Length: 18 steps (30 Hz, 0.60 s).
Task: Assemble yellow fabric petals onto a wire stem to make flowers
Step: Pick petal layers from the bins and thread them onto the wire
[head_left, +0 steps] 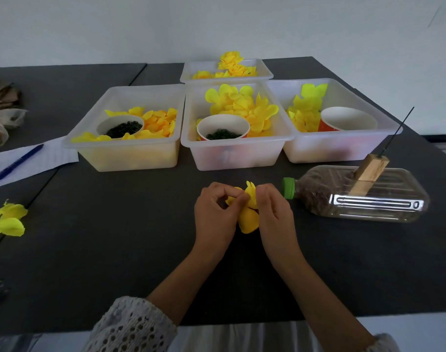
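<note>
One blue pen [16, 163] is seen on paper at the left of the desk [115, 237], near one finished yellow flower [7, 221]. Four translucent bins [125, 128] of petals and three paper cups [223, 127] are counted behind. The petal cluster [248, 208] is pinched between the left hand [217, 212] and right hand [274, 212], both curled around it. One plastic bottle [356, 194] lies at the right.
</note>
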Each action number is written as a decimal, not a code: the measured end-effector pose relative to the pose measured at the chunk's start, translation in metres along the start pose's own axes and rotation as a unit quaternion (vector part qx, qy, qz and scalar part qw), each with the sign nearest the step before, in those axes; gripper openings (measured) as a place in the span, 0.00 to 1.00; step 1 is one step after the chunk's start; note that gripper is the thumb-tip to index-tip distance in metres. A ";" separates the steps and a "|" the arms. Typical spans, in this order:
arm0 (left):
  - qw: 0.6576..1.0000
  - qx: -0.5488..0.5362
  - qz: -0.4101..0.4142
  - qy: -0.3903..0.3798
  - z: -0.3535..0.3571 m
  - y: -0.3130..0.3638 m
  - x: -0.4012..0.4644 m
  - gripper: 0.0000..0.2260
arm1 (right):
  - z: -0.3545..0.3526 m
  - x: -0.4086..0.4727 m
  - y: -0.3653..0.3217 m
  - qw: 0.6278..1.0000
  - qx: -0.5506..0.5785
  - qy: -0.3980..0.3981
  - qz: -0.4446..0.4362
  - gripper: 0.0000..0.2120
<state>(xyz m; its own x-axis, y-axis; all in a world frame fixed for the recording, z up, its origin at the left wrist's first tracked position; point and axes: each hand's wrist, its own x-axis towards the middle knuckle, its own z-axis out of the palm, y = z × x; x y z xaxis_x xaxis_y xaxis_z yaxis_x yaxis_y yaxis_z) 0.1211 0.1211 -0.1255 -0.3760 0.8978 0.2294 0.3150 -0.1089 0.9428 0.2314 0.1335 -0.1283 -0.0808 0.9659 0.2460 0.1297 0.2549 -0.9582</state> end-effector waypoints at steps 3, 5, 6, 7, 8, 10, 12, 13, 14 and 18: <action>1.000 0.007 0.025 -0.002 0.000 -0.001 0.000 0.02 | -0.003 0.004 0.001 1.000 -0.024 -0.001 0.002 0.13; 1.000 -0.022 0.011 0.005 -0.002 -0.001 0.001 0.02 | -0.006 0.007 0.003 0.999 0.037 0.008 0.021 0.14; 0.999 -0.040 -0.001 0.008 -0.002 -0.002 0.002 0.03 | -0.007 0.007 0.003 0.997 0.068 0.009 0.035 0.14; 0.998 -0.058 -0.014 0.012 -0.004 -0.002 0.002 0.03 | -0.007 0.008 0.004 0.995 0.085 0.009 0.048 0.15; 0.996 -0.081 -0.028 0.019 -0.006 -0.002 0.004 0.04 | -0.008 0.008 0.004 0.995 0.085 0.014 0.057 0.15; 0.987 -0.146 -0.048 0.054 -0.014 0.000 0.009 0.06 | -0.008 0.008 0.006 0.993 0.076 0.047 0.075 0.15; 0.971 -0.206 -0.037 0.115 -0.030 0.006 0.017 0.06 | -0.009 0.008 0.008 0.990 0.076 0.071 0.095 0.15; 0.962 -0.233 -0.022 0.141 -0.040 0.011 0.021 0.07 | -0.010 0.008 0.008 0.990 0.073 0.071 0.096 0.15; 0.955 -0.252 -0.001 0.159 -0.052 0.018 0.025 0.08 | -0.009 0.008 0.009 0.991 0.066 0.068 0.091 0.15; 0.965 -0.139 0.145 0.166 -0.084 0.056 0.064 0.04 | -0.007 0.007 0.007 0.996 0.024 0.024 0.078 0.13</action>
<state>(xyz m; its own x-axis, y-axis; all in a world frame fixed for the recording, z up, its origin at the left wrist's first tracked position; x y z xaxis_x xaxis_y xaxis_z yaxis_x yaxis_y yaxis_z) 0.0412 0.1363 -0.0379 -0.5805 0.6308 0.5149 0.2197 -0.4875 0.8450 0.2386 0.1421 -0.1329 -0.0158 0.9950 0.0982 0.0899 0.0993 -0.9910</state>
